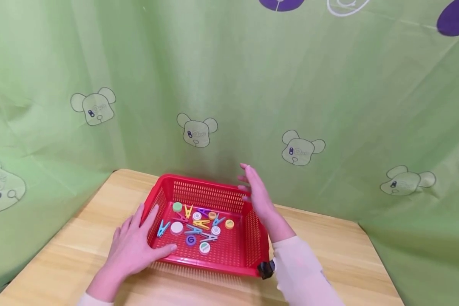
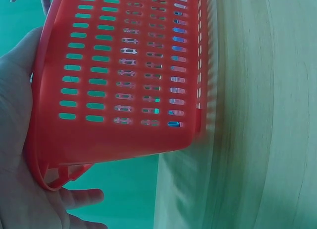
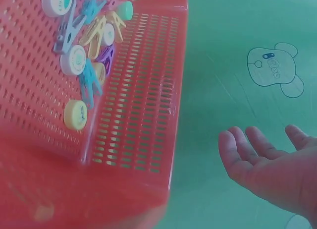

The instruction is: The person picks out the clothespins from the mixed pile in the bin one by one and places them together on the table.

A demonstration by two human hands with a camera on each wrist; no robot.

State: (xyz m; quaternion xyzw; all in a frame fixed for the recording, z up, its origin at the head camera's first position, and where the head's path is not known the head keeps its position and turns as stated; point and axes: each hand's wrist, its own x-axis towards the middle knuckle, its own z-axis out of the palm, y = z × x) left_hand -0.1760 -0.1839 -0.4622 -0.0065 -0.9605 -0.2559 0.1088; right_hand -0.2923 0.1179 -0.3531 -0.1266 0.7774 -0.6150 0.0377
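Note:
A red plastic basket (image 1: 214, 266) with slotted walls stands on the wooden table. My left hand (image 1: 131, 246) rests on its front left corner, fingers straight along the left rim and thumb over the front rim. In the left wrist view the palm (image 2: 12, 100) lies against the rim. Inside lie several clothespins, among them a yellow one (image 1: 201, 224) and a blue one (image 1: 162, 228), mixed with several round bottle caps, such as a white one (image 1: 177, 228) and a purple one (image 1: 191, 240). Above the back right corner my right hand (image 1: 258, 193) is raised with extended fingers, holding nothing.
Light wooden tabletop (image 1: 329, 246) extends on both sides of the basket. A green curtain (image 1: 229, 85) printed with bear heads hangs behind the table and around its sides. A small black object (image 1: 266, 270) shows beside the basket's front right corner, near the right wrist.

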